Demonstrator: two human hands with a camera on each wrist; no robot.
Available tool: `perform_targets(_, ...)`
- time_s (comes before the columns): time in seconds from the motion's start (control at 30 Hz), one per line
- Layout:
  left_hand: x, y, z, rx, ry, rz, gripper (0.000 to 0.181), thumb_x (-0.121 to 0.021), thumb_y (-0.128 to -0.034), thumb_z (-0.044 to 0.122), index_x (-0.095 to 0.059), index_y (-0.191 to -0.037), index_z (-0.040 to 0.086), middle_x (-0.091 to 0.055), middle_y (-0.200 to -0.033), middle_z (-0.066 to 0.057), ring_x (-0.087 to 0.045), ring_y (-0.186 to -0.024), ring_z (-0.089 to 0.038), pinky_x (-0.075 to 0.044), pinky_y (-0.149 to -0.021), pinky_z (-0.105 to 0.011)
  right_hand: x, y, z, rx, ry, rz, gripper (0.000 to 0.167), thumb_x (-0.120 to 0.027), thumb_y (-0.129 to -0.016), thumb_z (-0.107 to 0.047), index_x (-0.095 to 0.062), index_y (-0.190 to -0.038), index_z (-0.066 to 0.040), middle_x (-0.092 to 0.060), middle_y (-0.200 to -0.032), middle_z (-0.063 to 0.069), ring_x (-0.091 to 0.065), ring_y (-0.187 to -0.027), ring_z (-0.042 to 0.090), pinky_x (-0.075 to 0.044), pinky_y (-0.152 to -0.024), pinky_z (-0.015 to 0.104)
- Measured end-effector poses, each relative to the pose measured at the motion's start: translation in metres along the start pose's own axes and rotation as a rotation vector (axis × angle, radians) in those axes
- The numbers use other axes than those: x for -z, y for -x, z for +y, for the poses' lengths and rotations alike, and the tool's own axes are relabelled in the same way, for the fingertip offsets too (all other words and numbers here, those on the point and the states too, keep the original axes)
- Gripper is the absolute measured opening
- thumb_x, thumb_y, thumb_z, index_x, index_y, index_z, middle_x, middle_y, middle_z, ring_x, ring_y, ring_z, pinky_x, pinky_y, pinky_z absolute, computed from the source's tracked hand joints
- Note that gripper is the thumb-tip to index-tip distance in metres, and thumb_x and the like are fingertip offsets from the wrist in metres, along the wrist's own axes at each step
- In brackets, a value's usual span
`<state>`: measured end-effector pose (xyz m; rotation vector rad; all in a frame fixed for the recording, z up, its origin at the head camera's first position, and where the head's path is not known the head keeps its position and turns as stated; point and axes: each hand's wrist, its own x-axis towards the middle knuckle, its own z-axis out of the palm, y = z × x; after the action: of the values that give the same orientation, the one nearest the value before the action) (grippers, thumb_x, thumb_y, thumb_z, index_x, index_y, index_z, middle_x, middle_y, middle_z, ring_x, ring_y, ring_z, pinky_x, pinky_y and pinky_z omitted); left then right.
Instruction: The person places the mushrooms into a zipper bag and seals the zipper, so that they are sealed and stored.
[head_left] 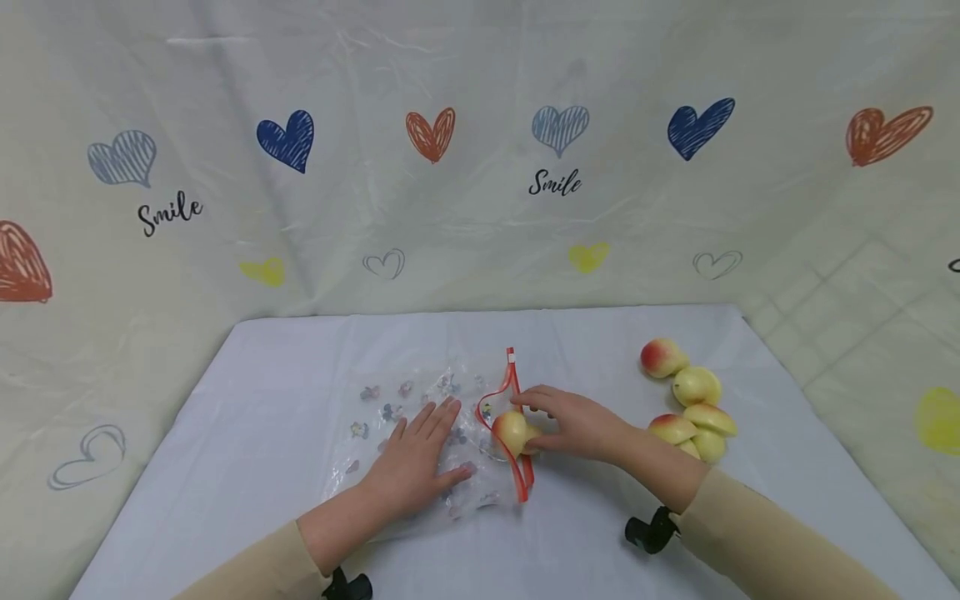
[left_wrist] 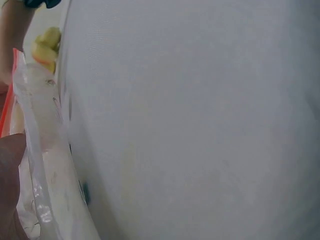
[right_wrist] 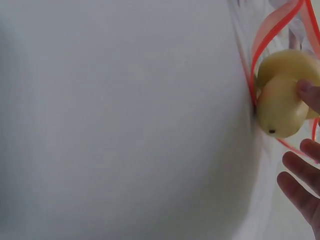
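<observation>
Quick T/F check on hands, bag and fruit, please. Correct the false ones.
1. The left hand lies on the clear bag. True.
2. The bag's edging is blue. False: it is orange-red.
3. The right hand's thumb touches fruit at the bag's mouth. True.
4. In the head view, the loose fruit pieces lie left of the bag. False: they lie right of it.
</observation>
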<state>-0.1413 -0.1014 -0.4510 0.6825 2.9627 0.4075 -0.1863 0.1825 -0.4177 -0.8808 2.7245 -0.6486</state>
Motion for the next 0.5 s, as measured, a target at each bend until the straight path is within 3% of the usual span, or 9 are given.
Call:
perform_targets(0.3,-0.002,-0.002,0.000,-0.003,0.007,0.010,0.094,-0.059,-0.0888,0.064,-0.018,-0.160,0.019,-0.022,-0.164,-0.001,-0.018,-0.150,-0.030,-0.020,-0.114,-0.064,-0.006,0.009,0.011,0.023,-0.025,-0.031,0.049,-0.080,-0.084,-0.032,-0.066,-0.129,-0.019,-0.066,-0.115,-0.010,-0.061,-0.102,0.014,-0.052,-0.089,0.037)
perform_targets(0.5,-0.003,-0.001,0.000,-0.003,-0.014,0.021,0.094,-0.058,-0.0890,0.066,-0.018,-0.160,0.019,-0.021,-0.165,0.000,-0.018,-0.150,-0.029,-0.020,-0.114,-0.063,-0.010,0.007,0.012,0.044,-0.018,-0.032,0.045,-0.078,-0.086,-0.032,-0.067,-0.128,-0.018,-0.066,-0.113,-0.011,-0.060,-0.096,0.012,-0.053,-0.083,0.031)
